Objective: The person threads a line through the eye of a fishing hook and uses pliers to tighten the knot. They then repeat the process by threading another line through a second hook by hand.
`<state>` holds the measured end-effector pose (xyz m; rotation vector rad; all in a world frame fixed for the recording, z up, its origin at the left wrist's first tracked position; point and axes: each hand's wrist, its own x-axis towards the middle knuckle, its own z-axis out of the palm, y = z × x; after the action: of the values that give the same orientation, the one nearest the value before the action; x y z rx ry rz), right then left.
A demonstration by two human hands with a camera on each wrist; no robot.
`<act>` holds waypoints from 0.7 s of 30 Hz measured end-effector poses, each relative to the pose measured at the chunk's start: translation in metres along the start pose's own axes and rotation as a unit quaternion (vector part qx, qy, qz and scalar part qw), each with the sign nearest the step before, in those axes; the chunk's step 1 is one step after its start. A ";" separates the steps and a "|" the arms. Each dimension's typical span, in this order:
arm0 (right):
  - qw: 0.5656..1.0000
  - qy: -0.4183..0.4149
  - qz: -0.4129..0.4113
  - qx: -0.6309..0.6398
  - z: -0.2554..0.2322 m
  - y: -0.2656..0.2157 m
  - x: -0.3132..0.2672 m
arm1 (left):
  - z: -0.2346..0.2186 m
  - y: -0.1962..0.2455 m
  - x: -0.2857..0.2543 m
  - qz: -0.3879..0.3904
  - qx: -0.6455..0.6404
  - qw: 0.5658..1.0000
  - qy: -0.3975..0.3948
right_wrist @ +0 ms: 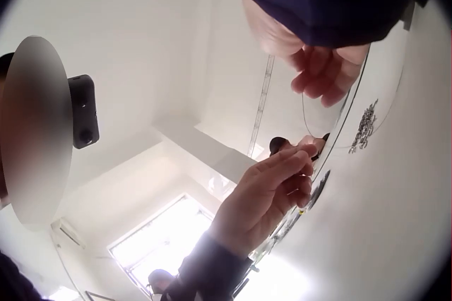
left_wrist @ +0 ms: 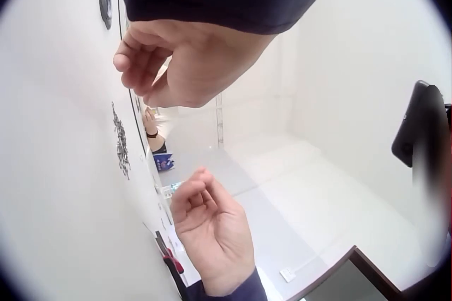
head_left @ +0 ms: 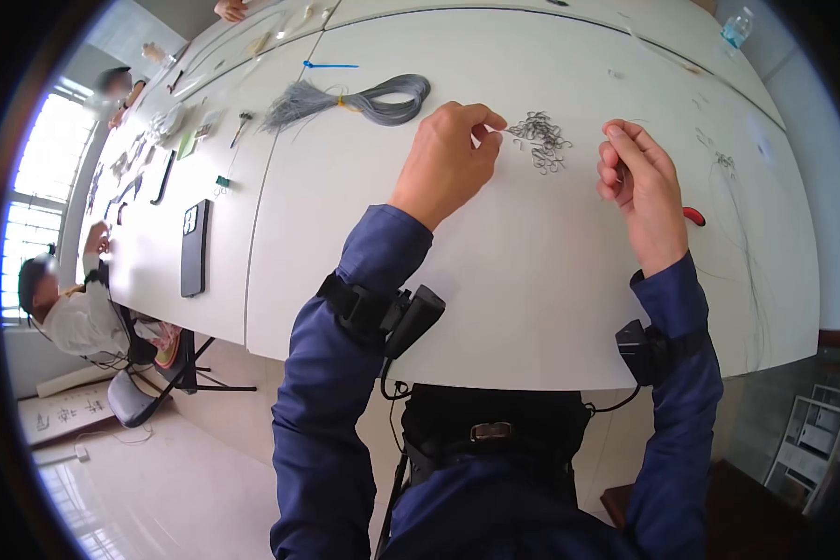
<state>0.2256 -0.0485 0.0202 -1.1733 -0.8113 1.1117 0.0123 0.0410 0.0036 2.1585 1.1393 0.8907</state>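
Note:
A small pile of dark fish hooks lies on the white table between my hands. My left hand is at the pile's left side, thumb and forefinger pinched together over a thin dark sliver that looks like a fish hook, mostly hidden by the fingertips. To the right of the pile, my right hand is raised palm inward, fingers curled and thumb against the forefinger. It pinches a thin line, which hangs from the fingers and bows across near the hooks in the right wrist view.
A grey bundle of line with a yellow tie and a blue cable tie lie left of the hooks. A red-handled tool and loose strands are at right. A black phone lies left; other people sit beyond.

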 end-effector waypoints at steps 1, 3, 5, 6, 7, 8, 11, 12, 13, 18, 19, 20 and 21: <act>1.000 0.001 0.009 -0.004 0.000 -0.002 0.000 | 0.003 -0.003 0.003 0.005 0.030 1.000 -0.005; 1.000 0.001 0.029 -0.012 0.003 -0.003 -0.002 | 0.011 -0.014 0.009 0.024 0.048 0.999 0.005; 0.998 0.010 0.028 -0.054 0.008 0.001 -0.003 | 0.016 -0.019 0.014 0.036 0.056 0.998 0.012; 0.997 0.015 0.026 -0.075 0.009 0.004 -0.003 | 0.018 -0.019 0.017 0.039 0.056 0.998 0.014; 0.996 0.014 0.030 -0.083 0.009 0.005 -0.003 | 0.020 -0.020 0.019 0.043 0.055 0.997 0.015; 0.995 0.013 0.035 -0.092 0.010 0.005 -0.003 | 0.022 -0.023 0.022 0.055 0.065 0.996 0.014; 0.993 0.012 0.028 -0.118 0.010 0.008 -0.003 | 0.025 -0.030 0.029 0.075 0.080 0.994 0.009; 0.992 0.012 0.023 -0.126 0.010 0.009 -0.003 | 0.024 -0.030 0.030 0.071 0.075 0.995 0.004; 0.991 0.010 0.024 -0.135 0.010 0.010 -0.003 | 0.024 -0.030 0.031 0.067 0.069 0.995 -0.002; 0.987 0.008 0.016 -0.158 0.014 0.009 -0.002 | 0.020 -0.029 0.028 0.021 0.011 1.000 -0.009; 0.986 0.004 0.004 -0.169 0.016 0.007 -0.003 | 0.017 -0.027 0.025 0.006 -0.012 1.000 -0.016; 0.984 0.002 -0.008 -0.180 0.018 0.003 -0.003 | 0.011 -0.017 0.021 -0.048 -0.088 0.994 -0.035; 0.981 0.000 -0.020 -0.191 0.021 0.002 -0.004 | 0.002 -0.003 0.014 -0.102 -0.161 0.980 -0.055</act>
<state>0.2048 -0.0462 0.0236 -1.4669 -1.0740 0.9465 0.0186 0.0542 0.0042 1.7718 1.0571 0.7937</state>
